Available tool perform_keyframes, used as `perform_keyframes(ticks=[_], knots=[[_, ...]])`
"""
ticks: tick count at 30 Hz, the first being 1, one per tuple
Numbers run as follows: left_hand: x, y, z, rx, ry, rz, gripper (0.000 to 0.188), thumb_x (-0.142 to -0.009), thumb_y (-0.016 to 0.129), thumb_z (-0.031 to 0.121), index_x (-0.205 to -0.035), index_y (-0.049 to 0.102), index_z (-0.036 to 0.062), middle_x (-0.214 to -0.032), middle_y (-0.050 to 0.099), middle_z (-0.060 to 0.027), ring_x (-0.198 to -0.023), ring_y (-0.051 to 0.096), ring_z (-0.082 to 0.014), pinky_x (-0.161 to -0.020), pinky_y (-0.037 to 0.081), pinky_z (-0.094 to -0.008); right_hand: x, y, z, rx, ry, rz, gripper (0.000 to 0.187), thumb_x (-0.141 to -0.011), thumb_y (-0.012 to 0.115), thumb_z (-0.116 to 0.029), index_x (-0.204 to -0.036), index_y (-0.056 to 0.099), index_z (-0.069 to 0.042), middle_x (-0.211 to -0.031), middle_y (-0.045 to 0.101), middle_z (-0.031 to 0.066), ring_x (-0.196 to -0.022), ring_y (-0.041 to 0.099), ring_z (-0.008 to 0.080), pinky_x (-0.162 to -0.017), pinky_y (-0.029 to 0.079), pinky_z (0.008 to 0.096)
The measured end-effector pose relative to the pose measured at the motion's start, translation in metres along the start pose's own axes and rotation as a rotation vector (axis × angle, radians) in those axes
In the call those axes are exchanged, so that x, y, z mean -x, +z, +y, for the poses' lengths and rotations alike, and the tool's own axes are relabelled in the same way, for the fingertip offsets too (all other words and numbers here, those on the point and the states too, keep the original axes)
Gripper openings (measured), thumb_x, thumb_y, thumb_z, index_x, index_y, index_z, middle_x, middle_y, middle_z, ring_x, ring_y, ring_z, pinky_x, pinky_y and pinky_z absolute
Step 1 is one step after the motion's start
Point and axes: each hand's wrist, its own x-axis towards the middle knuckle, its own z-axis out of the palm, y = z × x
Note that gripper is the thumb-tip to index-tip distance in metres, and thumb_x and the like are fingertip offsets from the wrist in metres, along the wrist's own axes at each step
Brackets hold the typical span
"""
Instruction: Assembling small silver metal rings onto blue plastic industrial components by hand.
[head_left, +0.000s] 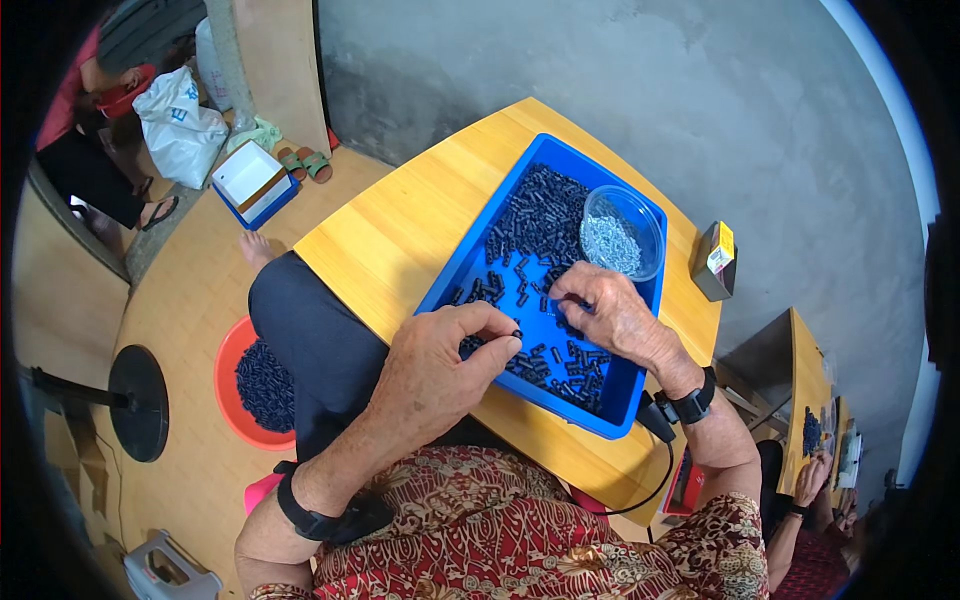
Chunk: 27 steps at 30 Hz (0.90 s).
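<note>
My left hand (430,360) pinches a small black cylindrical piece (517,334) between thumb and forefinger, over the near left side of a blue tray (545,326). To its right, my right hand (615,312) hovers low over the tray with thumb and fingertips pressed together. Whatever lies between those fingertips is hidden. Small black tubular pieces (535,215) are heaped at the tray's far end, and more lie scattered near both hands. A clear round tub (656,240) of small silvery metal parts (610,245) sits in the tray's far right part, just beyond my right hand.
The tray rests on a yellow wooden table (400,220). A dark box (714,275) stands by its right edge. On the floor at left are a red basin (228,390) of black pieces and a round black base (138,403). Other people work at far left and lower right.
</note>
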Motion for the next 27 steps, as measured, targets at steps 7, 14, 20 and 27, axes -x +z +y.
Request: perform_keyframes(ticks=[7,14,20,27], knots=[[-0.001,-0.001,0.004,0.013,-0.045,-0.025,0.016,-0.092,0.071,0.015,-0.098,0.071,-0.0003,-0.087,0.071,-0.0034,-0.085,0.064,-0.0087,-0.079,0.051,-0.0260,-0.004,0.007,0.004,-0.020,-0.006,-0.037,0.011,-0.084,0.070,-0.004,-0.092,0.066,0.000,-0.090,0.065,0.0151,-0.087,0.066,0.0345,-0.077,0.055,0.0423],[0.000,-0.001,0.002,0.018,0.017,0.007,0.018,-0.091,0.070,0.017,-0.098,0.071,0.0000,-0.085,0.072,-0.0074,-0.078,0.065,-0.0135,-0.072,0.050,-0.0293,-0.009,0.014,0.006,0.047,-0.065,-0.026,0.008,-0.082,0.068,-0.003,-0.081,0.061,0.000,-0.082,0.064,0.0157,-0.081,0.065,0.0378,-0.070,0.054,0.0455],[-0.001,-0.002,0.001,0.012,-0.011,-0.015,0.017,-0.092,0.072,0.015,-0.098,0.071,0.0000,-0.087,0.071,-0.0031,-0.085,0.064,-0.0086,-0.079,0.051,-0.0257,-0.004,0.003,0.001,-0.326,0.202,-0.026,0.006,-0.084,0.069,-0.003,-0.083,0.063,-0.002,-0.077,0.066,0.0058,-0.071,0.066,0.0157,-0.064,0.054,0.0318],[0.000,0.001,-0.002,0.050,-0.006,-0.035,0.016,-0.092,0.072,0.014,-0.097,0.070,-0.0005,-0.087,0.071,-0.0023,-0.084,0.062,-0.0070,-0.078,0.050,-0.0248,0.005,-0.014,-0.016,-1.006,0.331,-0.003,0.008,-0.091,0.069,-0.006,-0.099,0.067,-0.003,-0.088,0.072,0.0049,-0.077,0.069,0.0108,-0.072,0.058,0.0263]])
